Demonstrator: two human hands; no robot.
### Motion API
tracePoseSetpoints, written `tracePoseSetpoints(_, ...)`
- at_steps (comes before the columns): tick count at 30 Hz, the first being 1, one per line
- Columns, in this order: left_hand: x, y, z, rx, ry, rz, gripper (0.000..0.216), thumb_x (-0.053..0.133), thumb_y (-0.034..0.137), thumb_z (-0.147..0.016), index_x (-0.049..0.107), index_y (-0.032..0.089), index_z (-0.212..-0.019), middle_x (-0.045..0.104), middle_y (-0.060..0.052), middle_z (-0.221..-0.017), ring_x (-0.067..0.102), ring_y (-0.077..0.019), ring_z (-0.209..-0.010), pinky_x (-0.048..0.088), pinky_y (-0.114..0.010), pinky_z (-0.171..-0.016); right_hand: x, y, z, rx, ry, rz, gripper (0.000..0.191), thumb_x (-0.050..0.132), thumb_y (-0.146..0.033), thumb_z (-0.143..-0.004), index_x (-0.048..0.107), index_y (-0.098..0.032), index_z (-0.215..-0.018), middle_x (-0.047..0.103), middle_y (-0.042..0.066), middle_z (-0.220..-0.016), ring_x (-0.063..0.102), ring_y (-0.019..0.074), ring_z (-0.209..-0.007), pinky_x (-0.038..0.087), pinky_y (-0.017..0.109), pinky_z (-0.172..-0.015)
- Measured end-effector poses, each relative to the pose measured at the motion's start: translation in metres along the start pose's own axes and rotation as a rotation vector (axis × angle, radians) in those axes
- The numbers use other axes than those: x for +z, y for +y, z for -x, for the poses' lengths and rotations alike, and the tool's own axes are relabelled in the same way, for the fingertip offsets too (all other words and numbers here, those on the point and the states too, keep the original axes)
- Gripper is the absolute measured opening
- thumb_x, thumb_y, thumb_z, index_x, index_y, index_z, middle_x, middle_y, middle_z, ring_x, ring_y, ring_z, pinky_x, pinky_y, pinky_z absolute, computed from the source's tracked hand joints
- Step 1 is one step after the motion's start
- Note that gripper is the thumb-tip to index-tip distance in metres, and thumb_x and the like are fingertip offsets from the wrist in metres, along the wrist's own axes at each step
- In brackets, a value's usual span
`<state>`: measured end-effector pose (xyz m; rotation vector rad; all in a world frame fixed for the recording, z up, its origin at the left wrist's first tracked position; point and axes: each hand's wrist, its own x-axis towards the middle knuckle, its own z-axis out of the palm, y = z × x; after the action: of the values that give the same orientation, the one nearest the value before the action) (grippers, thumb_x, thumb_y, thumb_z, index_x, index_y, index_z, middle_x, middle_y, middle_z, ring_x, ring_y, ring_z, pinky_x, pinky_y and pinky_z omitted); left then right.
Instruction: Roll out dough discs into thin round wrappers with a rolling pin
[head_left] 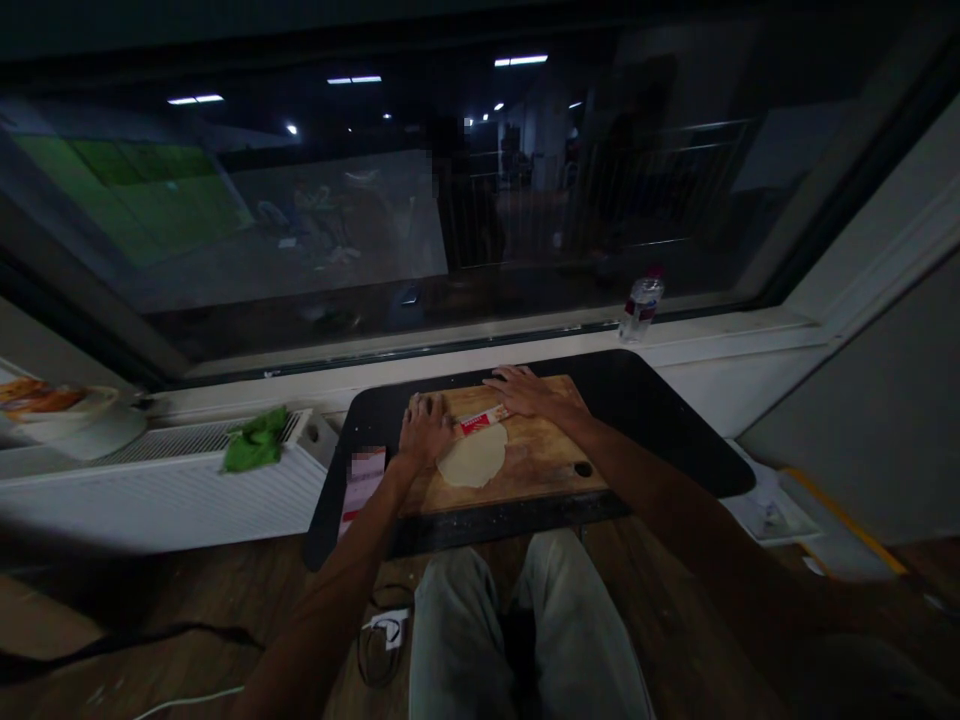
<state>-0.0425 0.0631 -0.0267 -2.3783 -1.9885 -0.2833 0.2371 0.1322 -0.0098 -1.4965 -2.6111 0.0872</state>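
Note:
A round, flat sheet of pale dough (472,460) lies on a wooden cutting board (547,456). Along the dough's far edge is a rolling pin (482,420) with a red and white label around its middle. My left hand (425,430) covers the pin's left end, fingers pointing away from me. Over the right end lies my right hand (521,390), its fingers reaching to the left. Both hands are closed over the pin from above; the ends under the palms are hidden. The board rests on a black tabletop (637,410).
A pink and white packet (364,485) lies left of the board. A plastic bottle (642,308) stands on the windowsill. To the left, a green cloth (256,440) hangs on a radiator (202,480), near a white container (79,425). A white adapter with cables (388,628) lies on the floor.

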Motion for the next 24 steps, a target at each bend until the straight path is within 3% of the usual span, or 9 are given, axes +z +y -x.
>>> tracePoseSetpoints(5,0.003,0.000,-0.001,0.005,0.028,0.050,0.058,0.043,0.034,-0.116,0.052,0.015,-0.170,0.055,-0.022,-0.174,0.037,-0.0395,-0.174,0.036,-0.054,-0.139,0.013,0.010,-0.001,0.031,-0.037,-0.067,0.065,0.058,-0.035,-0.114,0.050,-0.030,-0.178,0.045,0.010,-0.187,0.035,0.0332,-0.175,0.027,0.055,-0.142)
tracePoseSetpoints(11,0.001,-0.003,-0.007,0.014,-0.007,0.083,0.051,0.044,0.036,-0.116,0.057,0.019,-0.163,0.059,-0.018,-0.169,0.043,-0.0349,-0.167,0.043,-0.050,-0.135,0.021,0.003,0.025,0.064,0.035,-0.112,0.064,0.049,-0.039,-0.118,0.045,-0.028,-0.181,0.050,0.010,-0.184,0.033,0.0341,-0.177,0.023,0.060,-0.145)
tracePoseSetpoints(18,0.000,0.000,-0.003,0.006,-0.038,0.108,0.053,0.041,0.037,-0.117,0.057,0.021,-0.165,0.058,-0.019,-0.170,0.043,-0.0368,-0.168,0.045,-0.054,-0.132,0.016,-0.017,0.048,0.117,0.054,-0.038,0.059,0.039,-0.036,-0.121,0.053,-0.019,-0.175,0.054,0.013,-0.181,0.039,0.0329,-0.174,0.026,0.056,-0.144)
tracePoseSetpoints(24,-0.006,0.003,0.007,0.034,-0.071,0.021,0.059,0.035,0.035,-0.118,0.050,0.008,-0.169,0.055,-0.024,-0.174,0.044,-0.0366,-0.169,0.038,-0.050,-0.138,0.016,-0.032,0.062,0.160,0.079,0.005,0.059,0.039,-0.029,-0.118,0.059,-0.007,-0.169,0.057,0.022,-0.176,0.049,0.0326,-0.169,0.031,0.055,-0.143)
